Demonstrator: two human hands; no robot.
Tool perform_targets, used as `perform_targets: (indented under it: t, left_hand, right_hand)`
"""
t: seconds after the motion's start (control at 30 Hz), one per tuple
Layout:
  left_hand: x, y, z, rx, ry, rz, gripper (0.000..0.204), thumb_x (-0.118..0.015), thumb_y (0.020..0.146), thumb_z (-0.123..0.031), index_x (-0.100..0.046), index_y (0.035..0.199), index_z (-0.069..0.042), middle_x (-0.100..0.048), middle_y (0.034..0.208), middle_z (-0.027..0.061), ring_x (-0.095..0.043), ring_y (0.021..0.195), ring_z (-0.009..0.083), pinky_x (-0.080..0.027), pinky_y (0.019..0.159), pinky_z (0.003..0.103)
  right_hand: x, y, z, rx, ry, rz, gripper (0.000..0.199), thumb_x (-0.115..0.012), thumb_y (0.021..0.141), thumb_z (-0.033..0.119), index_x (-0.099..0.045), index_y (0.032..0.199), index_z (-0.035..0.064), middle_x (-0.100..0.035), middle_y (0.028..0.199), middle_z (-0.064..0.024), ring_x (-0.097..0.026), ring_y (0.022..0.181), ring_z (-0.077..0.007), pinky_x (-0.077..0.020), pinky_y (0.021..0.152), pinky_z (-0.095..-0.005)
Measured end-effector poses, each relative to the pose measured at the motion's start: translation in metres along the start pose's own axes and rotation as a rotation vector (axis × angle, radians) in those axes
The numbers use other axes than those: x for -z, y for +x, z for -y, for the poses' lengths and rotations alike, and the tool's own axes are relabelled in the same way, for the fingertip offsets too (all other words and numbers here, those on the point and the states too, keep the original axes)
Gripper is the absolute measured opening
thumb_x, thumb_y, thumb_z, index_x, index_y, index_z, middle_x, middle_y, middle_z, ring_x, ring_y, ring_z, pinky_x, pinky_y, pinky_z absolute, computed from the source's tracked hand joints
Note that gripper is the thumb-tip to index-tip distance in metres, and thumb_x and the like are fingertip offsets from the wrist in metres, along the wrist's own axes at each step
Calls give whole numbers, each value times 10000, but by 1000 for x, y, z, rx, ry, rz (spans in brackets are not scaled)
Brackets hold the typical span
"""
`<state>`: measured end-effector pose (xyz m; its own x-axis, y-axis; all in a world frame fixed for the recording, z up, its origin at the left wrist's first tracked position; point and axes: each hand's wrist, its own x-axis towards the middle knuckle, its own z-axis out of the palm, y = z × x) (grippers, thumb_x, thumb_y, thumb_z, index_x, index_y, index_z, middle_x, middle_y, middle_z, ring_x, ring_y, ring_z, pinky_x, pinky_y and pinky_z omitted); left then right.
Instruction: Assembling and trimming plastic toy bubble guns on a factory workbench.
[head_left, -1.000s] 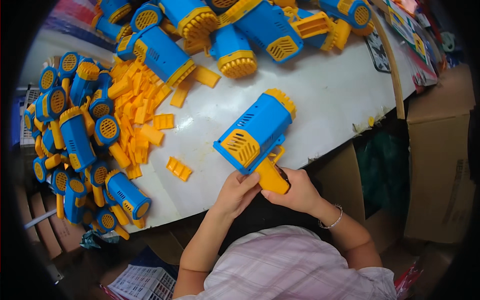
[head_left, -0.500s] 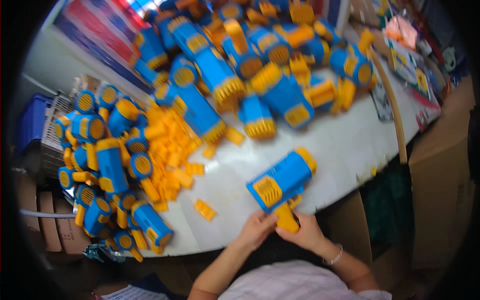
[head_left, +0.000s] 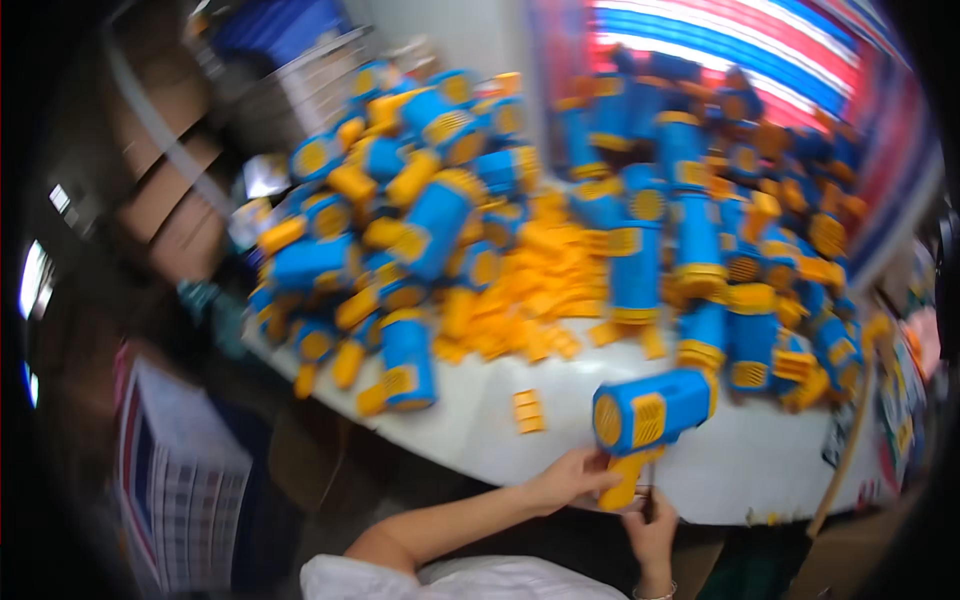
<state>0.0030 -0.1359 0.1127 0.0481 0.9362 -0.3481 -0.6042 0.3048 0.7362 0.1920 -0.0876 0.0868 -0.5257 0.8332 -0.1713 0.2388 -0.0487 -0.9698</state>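
A blue and yellow toy blaster (head_left: 665, 408) is held over the table's front edge, its round grilled end facing left and its yellow handle pointing down. My left hand (head_left: 572, 480) is closed around the handle's left side. My right hand (head_left: 652, 528) is just below and right of the handle, fingers pinched. A thin dark line rises from those fingers toward the handle; blur hides what it is. A small yellow ridged block (head_left: 529, 411) lies on the white table (head_left: 470, 405), left of the blaster.
Piles of similar toy blasters (head_left: 435, 225) cover the table's left side and back right (head_left: 690, 240). Between them lies a heap of small yellow parts (head_left: 545, 275). Printed sheets (head_left: 185, 490) are at lower left, cardboard boxes (head_left: 170, 190) beyond. Striped sheeting (head_left: 740, 45) hangs at the back.
My view has swung left, so the table's things appear shifted and turned. The blaster now shows its round grilled end. My right hand has come off the handle to just below it.
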Motion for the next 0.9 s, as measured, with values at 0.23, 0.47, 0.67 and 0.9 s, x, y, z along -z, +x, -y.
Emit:
perform_targets:
  t: [0.23, 0.47, 0.67, 0.9]
  left_hand:
    - [107, -160, -92, -974, 450, -922, 356, -499, 867, -69, -379, 1198, -16, -501, 1121, 92, -494, 1029, 176, -389, 899, 330]
    - [195, -196, -82, -685, 1283, -1624, 428, -565, 798, -52, -409, 1187, 36, -425, 1035, 171, -459, 995, 323, -367, 876, 359]
    - [280, -153, -61, -538, 1491, -1660, 627, -630, 767, -143, -279, 1243, 68, -328, 1214, 287, -361, 1124, 431, -333, 939, 421]
    - [273, -150, -69, -603, 1362, -1668, 658, -676, 710, -74, -306, 1245, 27, -425, 1170, 224, -442, 1092, 353, -356, 923, 380]
  right_hand:
    - [-27, -10, 25, -135, 108, -120, 173, -460, 894, 174, -517, 819, 29, -340, 469, 48, -264, 371, -25, -186, 344, -190]
    - [-67, 12, 40, -152, 66, -114, 200, -473, 896, 178, -532, 775, 30, -342, 475, 61, -288, 385, -18, -195, 358, -185]
    - [-89, 22, 38, -131, -66, -77, 170, -509, 868, 146, -553, 753, 29, -371, 513, 63, -310, 433, -14, -213, 398, -182]
    - [-90, 43, 22, -167, -44, -87, 133, -534, 846, 97, -547, 748, 8, -396, 554, 61, -322, 491, -10, -224, 440, -183]
